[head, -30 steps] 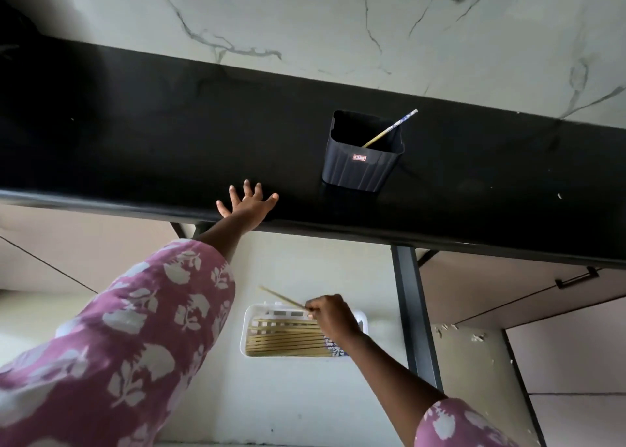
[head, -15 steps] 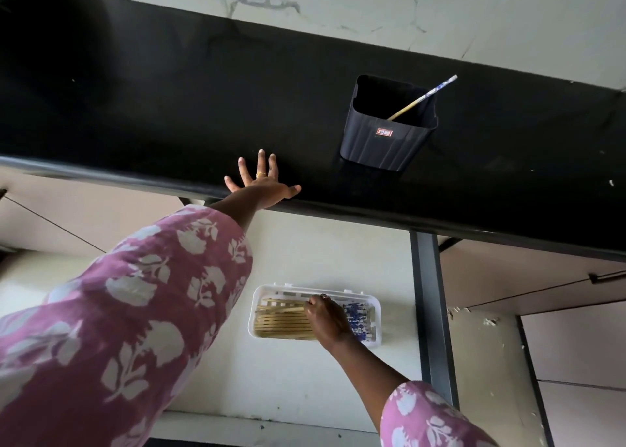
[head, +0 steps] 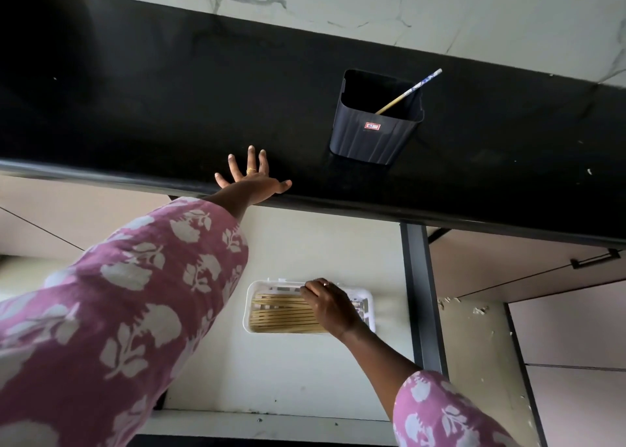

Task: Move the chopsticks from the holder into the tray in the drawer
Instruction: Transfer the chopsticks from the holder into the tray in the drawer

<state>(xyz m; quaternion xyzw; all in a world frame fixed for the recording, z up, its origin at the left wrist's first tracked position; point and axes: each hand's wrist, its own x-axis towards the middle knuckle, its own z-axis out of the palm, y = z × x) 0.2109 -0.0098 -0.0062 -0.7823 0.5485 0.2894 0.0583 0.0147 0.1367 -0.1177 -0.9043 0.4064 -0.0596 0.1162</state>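
A dark blue holder (head: 369,138) stands on the black countertop (head: 135,107), with one chopstick (head: 411,91) leaning out of its right corner. Below the counter, a white tray (head: 249,311) lies in the open drawer (head: 305,372) and holds several wooden chopsticks (head: 281,316) side by side. My right hand (head: 333,306) rests palm down over the right part of the tray, with its fingertips curled onto the top chopsticks. The palm hides any grip. My left hand (head: 252,182) lies flat with spread fingers on the counter's front edge, left of the holder.
A dark vertical post (head: 420,294) borders the drawer on the right. Beyond it are cabinet fronts with a black handle (head: 592,259). A marble wall (head: 440,9) rises behind the counter. The drawer's front rail (head: 271,424) runs along the bottom.
My right hand carried a chopstick down into the tray and now rests on the laid chopsticks. My left hand stayed on the counter edge. The view shifted downward.
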